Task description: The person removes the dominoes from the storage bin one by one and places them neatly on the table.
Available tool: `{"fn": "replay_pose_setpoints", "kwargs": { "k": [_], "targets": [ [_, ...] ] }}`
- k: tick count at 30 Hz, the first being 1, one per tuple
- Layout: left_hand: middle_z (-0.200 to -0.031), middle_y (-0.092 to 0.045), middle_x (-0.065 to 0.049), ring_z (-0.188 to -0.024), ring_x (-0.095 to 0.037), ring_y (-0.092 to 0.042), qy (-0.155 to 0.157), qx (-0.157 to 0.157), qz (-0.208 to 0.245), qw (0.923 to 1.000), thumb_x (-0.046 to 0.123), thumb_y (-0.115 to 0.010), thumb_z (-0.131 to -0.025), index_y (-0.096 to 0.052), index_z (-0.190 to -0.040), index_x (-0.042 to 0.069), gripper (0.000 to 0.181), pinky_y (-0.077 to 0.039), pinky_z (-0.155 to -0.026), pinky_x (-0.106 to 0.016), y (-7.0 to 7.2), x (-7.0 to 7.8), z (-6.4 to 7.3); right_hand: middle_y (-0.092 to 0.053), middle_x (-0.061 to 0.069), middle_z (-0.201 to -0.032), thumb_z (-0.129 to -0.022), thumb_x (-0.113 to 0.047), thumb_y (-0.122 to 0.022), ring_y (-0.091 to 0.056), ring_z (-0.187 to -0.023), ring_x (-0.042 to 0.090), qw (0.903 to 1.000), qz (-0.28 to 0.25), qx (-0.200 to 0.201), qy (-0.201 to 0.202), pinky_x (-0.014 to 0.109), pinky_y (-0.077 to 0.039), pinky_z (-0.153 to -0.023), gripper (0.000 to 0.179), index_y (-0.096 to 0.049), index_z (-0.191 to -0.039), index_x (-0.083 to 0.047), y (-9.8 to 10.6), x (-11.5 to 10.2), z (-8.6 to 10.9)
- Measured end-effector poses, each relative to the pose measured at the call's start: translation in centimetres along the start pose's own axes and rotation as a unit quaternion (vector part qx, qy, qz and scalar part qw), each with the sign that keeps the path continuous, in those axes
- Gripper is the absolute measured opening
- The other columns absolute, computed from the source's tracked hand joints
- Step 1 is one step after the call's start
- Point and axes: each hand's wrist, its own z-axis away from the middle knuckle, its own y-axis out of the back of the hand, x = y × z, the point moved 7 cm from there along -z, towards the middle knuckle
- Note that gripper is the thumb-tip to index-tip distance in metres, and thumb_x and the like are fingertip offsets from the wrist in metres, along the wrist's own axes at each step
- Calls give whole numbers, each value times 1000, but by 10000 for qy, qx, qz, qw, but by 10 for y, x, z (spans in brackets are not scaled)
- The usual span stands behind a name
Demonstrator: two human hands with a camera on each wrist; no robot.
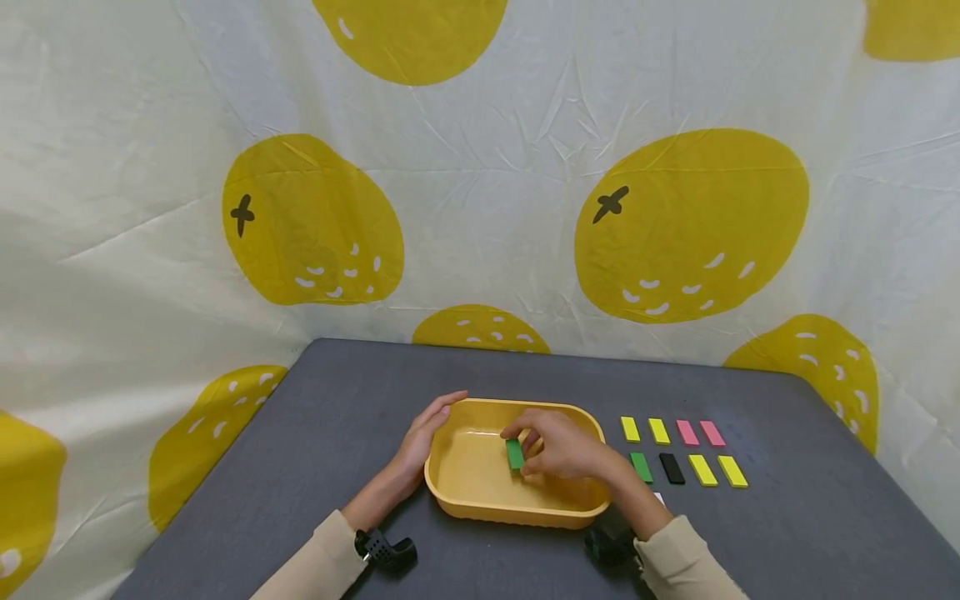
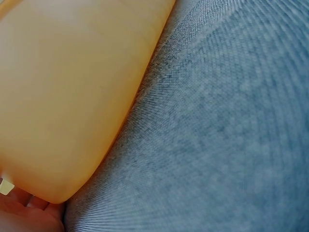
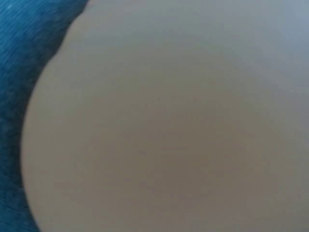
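A yellow-orange plastic tub [image 1: 517,514] stands on the dark grey table in the head view. My left hand [image 1: 417,440] rests along its left side with the fingers extended near the rim. In the left wrist view the fingers of that hand [image 2: 34,217] lie by the tub's outer wall [image 2: 72,96]. Inside the tub, my right hand [image 1: 558,446] pinches a small green block [image 1: 514,455] between thumb and fingertips, over the tub's floor. A blurred pale surface [image 3: 164,116] fills most of the right wrist view, hiding that hand.
Right of the tub, small flat blocks lie in rows: yellow [image 1: 630,429], pink [image 1: 687,432], green [image 1: 641,467], black [image 1: 672,468] and more yellow [image 1: 702,470]. A white piece [image 1: 659,497] is partly hidden by my right forearm. A fruit-patterned curtain [image 1: 487,217] hangs behind the table.
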Motion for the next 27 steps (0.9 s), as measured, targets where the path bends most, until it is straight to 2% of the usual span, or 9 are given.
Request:
{"fn": "replay_pose_setpoints", "kwargs": {
  "k": [8, 12, 18, 27],
  "targets": [
    [-158, -47, -11, -140, -30, -51, -35, -45, 50, 10000, 29, -36, -113, -47, -155, 11, 47, -46, -111, -37, 0, 0, 0, -66, 9, -115, -83, -3, -82, -70, -94, 20, 9993, -334, 164, 44, 24, -59, -79, 44, -70, -126, 0, 11, -10, 6],
    [-158, -46, -13, -140, -31, -50, -61, -65, -1, 10000, 30, -36, -113, -47, -155, 10, 48, -47, -109, -35, 0, 0, 1, -65, 8, -114, -84, -4, -82, -69, -98, 25, 9984, -407, 385, 117, 24, -59, -79, 43, -71, -126, -2, 21, -16, 12],
    [-158, -46, -14, -140, -31, -51, -104, -95, 9, 9999, 31, -34, -113, -45, -155, 8, 49, -47, -110, -37, 0, 0, 0, -65, 13, -121, -85, -3, -81, -68, -101, 33, 9952, -622, 718, 251, 27, -59, -81, 41, -70, -125, -5, 37, -23, 22],
    [-160, -45, -12, -143, -32, -48, -32, -109, 74, 9999, 29, -34, -114, -42, -157, 7, 49, -44, -115, -42, -1, 0, 2, -66, 11, -121, -85, -6, -83, -68, -100, 31, 9937, -620, 867, 347, 29, -60, -81, 42, -70, -126, -9, 51, -30, 35]
  ]
}}
